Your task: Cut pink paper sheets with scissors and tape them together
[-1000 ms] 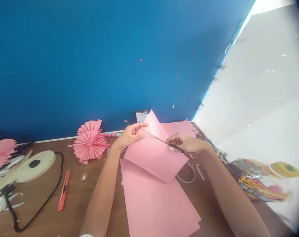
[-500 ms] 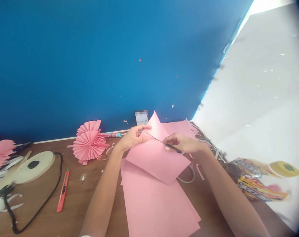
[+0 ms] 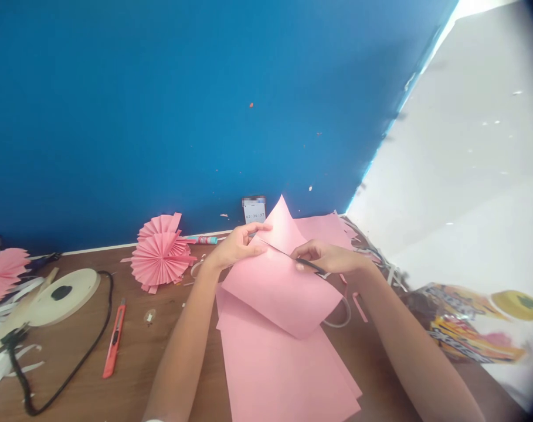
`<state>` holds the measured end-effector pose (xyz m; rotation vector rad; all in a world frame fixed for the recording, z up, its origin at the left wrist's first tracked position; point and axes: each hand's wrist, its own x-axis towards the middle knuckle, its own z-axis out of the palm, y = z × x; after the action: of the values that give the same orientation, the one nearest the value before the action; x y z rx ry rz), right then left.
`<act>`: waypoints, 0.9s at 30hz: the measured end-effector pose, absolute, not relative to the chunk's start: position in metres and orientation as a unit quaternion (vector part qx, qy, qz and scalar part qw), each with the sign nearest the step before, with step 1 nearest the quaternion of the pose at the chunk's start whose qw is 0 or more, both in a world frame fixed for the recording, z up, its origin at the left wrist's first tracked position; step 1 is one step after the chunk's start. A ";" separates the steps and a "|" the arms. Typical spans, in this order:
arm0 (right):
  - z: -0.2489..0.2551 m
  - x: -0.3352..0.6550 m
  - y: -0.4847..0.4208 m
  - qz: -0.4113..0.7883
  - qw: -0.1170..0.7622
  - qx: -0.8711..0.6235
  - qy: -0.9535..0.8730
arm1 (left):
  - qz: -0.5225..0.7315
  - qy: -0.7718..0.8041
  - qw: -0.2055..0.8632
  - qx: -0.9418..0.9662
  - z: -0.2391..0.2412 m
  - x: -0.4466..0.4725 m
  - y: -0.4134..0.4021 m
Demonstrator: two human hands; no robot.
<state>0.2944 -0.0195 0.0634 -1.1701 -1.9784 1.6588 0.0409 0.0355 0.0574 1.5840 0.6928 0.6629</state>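
Pinched in the left hand (image 3: pixel 237 246), the pink sheet (image 3: pixel 279 290) lifts off the paper stack (image 3: pixel 288 375) — right hand (image 3: pixel 332 258) closed on a thin dark tool (image 3: pixel 312 266), prob. scissors. Best held taut w/ short, steady strokes — I'd say.

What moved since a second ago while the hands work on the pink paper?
The right hand with its thin dark tool slid a little left along the pink sheet, toward the left hand, and the sheet's lower corner dropped slightly. Both hands kept their hold. The paper fan, orange cutter and tape roll stayed put.
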 end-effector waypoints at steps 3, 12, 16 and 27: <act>0.064 0.292 -0.020 0.585 0.160 -0.403 -0.685 | 0.291 0.298 0.598 0.685 0.057 0.040 0.036; 0.069 0.293 -0.021 0.594 0.138 -0.378 -0.697 | 0.285 0.263 0.611 0.690 0.054 0.040 0.037; 0.072 0.289 -0.023 0.595 0.156 -0.365 -0.699 | 0.276 0.254 0.614 0.695 0.056 0.042 0.034; 0.079 0.279 -0.031 0.593 0.189 -0.411 -0.666 | 0.285 0.258 0.576 0.721 0.055 0.045 0.035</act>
<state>0.2790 -0.0312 0.0787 -1.1562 -1.8735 1.6681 0.0451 0.0349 0.0549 1.6878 0.6030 0.6682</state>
